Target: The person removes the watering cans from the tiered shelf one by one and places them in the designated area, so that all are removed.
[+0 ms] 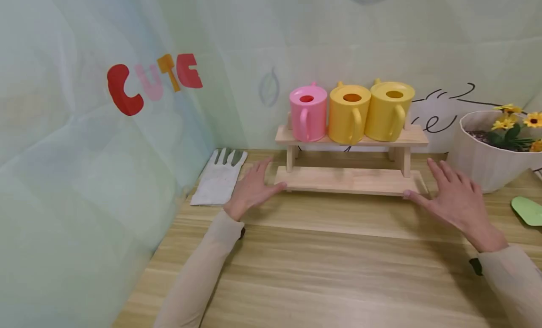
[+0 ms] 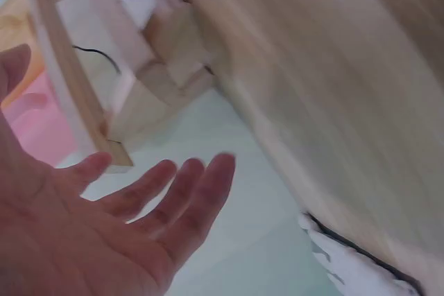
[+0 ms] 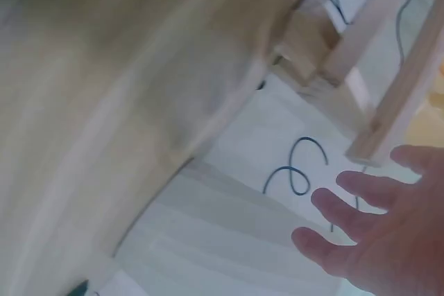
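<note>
Basically, L hand [image 1: 252, 187] & R hand [image 1: 459, 203] flank wooden 2-tier shelf [image 1: 345, 180] — fingers spread, released (contact w/ shelf unclear); yellow flowers [image 1: 504, 124] cropped.

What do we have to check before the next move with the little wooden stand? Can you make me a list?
1. Pink mug, orange-yellow mug and yellow mug upright: ok. All three are up on the wooden stand.
2. Wooden stand held: not ok. The left grip and right grip are spread near its ends, not curled round it.
3. Either grip touching the stand: cannot tell.
4. Right grip not touching the flowerpot: cannot tell. They look close.
5. Glove off the stand: ok. It lies on the table, to the left.
</note>
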A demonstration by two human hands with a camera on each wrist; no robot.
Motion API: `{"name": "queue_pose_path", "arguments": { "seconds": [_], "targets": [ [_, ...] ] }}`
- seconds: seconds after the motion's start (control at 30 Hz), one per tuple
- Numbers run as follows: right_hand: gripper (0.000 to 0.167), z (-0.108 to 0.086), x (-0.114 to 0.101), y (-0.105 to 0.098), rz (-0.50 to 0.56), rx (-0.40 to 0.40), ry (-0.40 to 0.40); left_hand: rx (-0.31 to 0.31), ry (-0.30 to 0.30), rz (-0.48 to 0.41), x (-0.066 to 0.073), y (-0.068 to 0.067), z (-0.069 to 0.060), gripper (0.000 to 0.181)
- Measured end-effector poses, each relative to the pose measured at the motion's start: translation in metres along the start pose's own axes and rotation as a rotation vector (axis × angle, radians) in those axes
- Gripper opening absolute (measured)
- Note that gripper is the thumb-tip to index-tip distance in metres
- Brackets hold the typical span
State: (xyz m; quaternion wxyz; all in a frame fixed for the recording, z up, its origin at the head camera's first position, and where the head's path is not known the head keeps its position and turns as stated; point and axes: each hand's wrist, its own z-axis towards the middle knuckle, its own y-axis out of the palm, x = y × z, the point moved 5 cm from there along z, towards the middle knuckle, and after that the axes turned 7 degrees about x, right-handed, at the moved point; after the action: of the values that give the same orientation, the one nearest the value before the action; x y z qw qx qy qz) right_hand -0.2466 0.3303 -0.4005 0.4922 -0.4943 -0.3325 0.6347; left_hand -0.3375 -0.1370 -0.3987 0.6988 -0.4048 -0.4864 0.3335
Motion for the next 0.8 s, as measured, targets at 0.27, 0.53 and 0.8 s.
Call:
{"name": "queue_pose_path", "arguments": {
  "seconds": [0.27,0.53,0.8],
  "targets": [
    [0.088,-0.002,-0.021,-0.025,0.172,0.169,0.033,-0.050,-0.073,-0.160,0.009,-0.004,0.005,0.096],
    [0.062,0.002,-0.049,-0.047,0.377,0.305,0.079,-0.110,-0.186,-0.256,0.000,0.002,0.013,0.096],
    [0.061,0.029,-0.062,-0.056,0.515,0.253,0.224,-0.185,-0.284,-0.346,-0.007,0.017,0.024,0.111]
  ]
}}
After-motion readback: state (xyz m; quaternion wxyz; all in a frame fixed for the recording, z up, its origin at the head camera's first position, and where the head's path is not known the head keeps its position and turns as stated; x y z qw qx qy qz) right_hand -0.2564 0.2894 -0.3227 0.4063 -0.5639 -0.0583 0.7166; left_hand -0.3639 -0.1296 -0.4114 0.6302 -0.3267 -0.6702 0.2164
